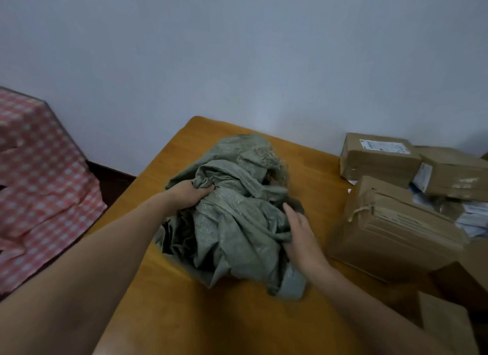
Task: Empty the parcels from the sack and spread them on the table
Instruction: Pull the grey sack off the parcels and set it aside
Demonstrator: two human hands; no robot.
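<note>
Crumpled green sack (232, 217) on table (184, 315), left hand (188, 193) clutching a fold, right hand (301, 238) straight-fingered against its right side

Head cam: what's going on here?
A person is handling a crumpled grey-green sack on the wooden table. The left hand grips a fold of it; the right hand lies against its right side. Brown cardboard parcels sit piled at the table's right, stacked rather than spread out.
</note>
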